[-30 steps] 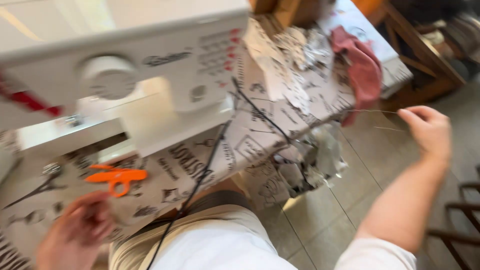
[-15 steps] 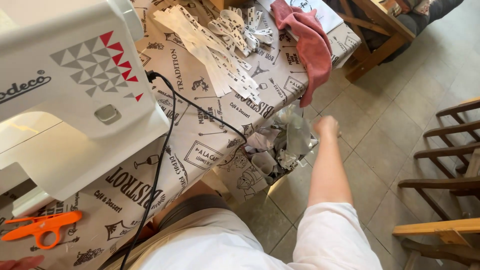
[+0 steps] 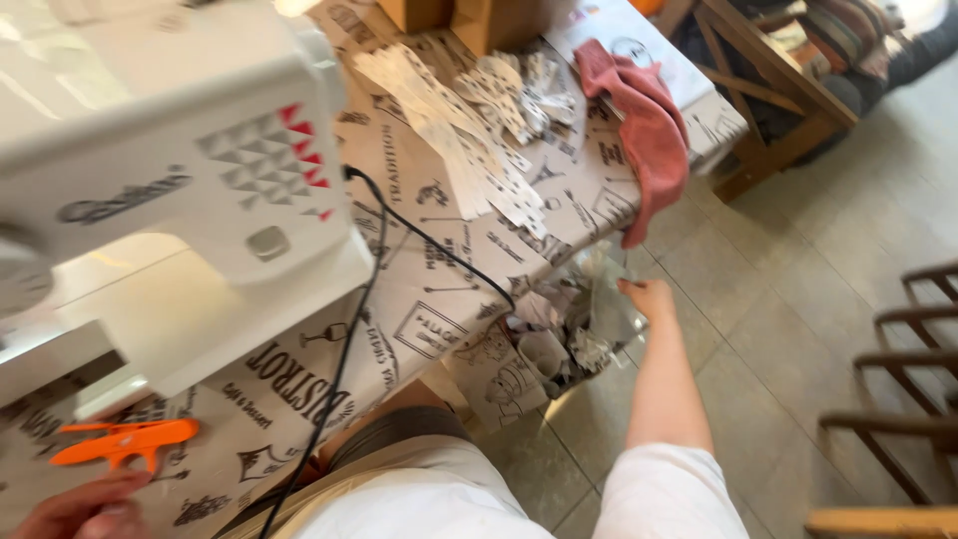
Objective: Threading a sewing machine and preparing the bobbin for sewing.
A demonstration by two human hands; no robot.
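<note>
We see a clear plastic bag [image 3: 574, 329] hanging at the near right edge of the printed tablecloth [image 3: 419, 299], stuffed with crumpled fabric scraps [image 3: 544, 349]. Our right hand [image 3: 649, 296] reaches down with the arm stretched out, fingers on the bag's rim; we cannot tell if they grip it. Our left hand [image 3: 85, 507] lies loosely curled at the near left, just below the orange scissors [image 3: 125, 441].

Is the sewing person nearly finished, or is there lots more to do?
Done, it seems: a pile of cut printed strips lies on the table. In hand: the right hand reaches to a clear bag of scraps at the table's edge; the left hand rests by orange scissors. Left: nothing lies under the white sewing machine, so sewing looks paused.
</note>
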